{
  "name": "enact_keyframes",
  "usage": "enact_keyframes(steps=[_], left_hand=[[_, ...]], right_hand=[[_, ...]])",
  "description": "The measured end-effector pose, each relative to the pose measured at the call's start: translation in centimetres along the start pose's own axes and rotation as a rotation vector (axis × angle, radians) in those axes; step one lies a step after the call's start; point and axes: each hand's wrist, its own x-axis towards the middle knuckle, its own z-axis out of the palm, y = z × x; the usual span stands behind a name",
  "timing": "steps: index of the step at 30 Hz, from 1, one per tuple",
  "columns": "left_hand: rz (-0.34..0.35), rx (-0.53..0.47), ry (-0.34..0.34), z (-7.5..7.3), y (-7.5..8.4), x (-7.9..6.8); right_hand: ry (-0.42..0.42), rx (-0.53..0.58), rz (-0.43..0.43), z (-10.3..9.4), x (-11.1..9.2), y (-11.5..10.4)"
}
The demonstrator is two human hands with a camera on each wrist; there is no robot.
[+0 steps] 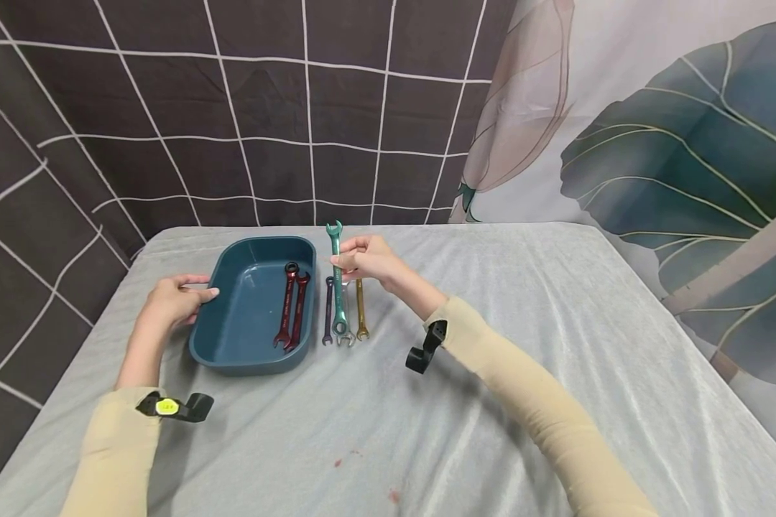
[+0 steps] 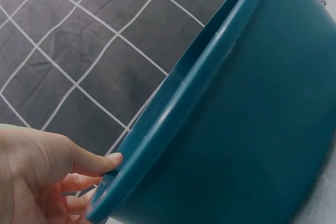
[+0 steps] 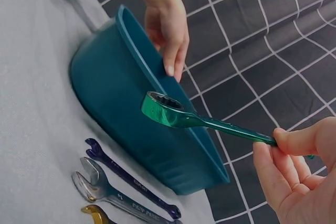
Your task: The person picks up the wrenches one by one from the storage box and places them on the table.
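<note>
My right hand (image 1: 370,258) pinches a green combination wrench (image 1: 338,280) between thumb and fingers, held up off the cloth just right of a blue basin (image 1: 233,362). In the right wrist view, the ring end of that green wrench (image 3: 168,113) points toward the basin. At the basin's left side, my left hand (image 1: 176,301) grips the rim, thumb over the edge, as the left wrist view also shows. Two red wrenches (image 1: 287,305) lie inside along the basin's right wall. Beneath the green one on the cloth are a purple wrench (image 3: 131,179), a silver wrench (image 3: 113,190) and a gold wrench (image 1: 361,309).
A grey cloth (image 1: 491,431) covers the table, with small reddish marks near the front. Behind it hangs a dark curtain (image 1: 246,108) with white grid lines. A leaf-patterned curtain (image 1: 672,158) hangs at the right.
</note>
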Motion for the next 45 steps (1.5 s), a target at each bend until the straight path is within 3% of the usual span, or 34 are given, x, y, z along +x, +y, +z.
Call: enact_keyframes(steps=[8, 45], left_hand=[[0.032, -0.004, -0.033, -0.3, 0.1, -0.3], [0.023, 0.0, -0.01, -0.2, -0.3, 0.1]], right_hand=[[0.023, -0.016, 0.022, -0.8, 0.3, 0.6], [0.023, 0.031, 0.134, -2.7, 0.7, 4.3]])
